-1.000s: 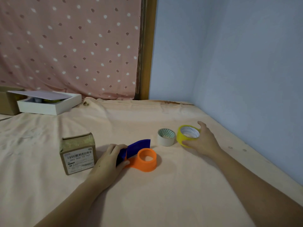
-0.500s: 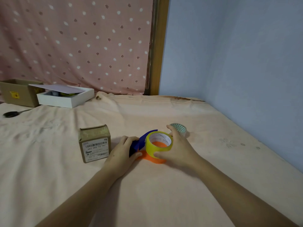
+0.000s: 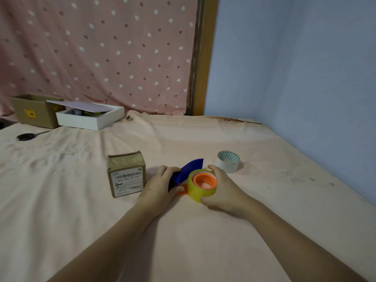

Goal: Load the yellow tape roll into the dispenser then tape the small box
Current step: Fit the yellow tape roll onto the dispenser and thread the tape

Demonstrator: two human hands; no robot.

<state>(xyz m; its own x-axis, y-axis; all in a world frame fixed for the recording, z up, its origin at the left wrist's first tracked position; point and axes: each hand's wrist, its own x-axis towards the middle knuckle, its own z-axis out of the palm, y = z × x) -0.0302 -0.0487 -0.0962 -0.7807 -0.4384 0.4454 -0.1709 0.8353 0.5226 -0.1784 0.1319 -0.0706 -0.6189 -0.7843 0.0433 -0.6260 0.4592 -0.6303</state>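
Note:
The yellow tape roll point(image 3: 195, 190) sits around the orange hub of the dispenser point(image 3: 204, 181), which lies flat on the peach cloth. My right hand point(image 3: 223, 188) wraps the roll from the right side. My left hand point(image 3: 160, 187) grips the dispenser's dark blue handle point(image 3: 189, 169) from the left. The small brown box point(image 3: 126, 173) with a barcode label stands just left of my left hand, untouched.
A white tape roll point(image 3: 228, 161) lies behind my right hand. Far left are black scissors point(image 3: 26, 136), a brown carton point(image 3: 34, 110) and a white box point(image 3: 89, 118) with a loose lid. A blue wall runs along the right; a spotted curtain hangs behind.
My right hand carried the yellow roll from the right, over beside the white roll, and lowered it onto the orange hub. My left hand stayed on the blue handle.

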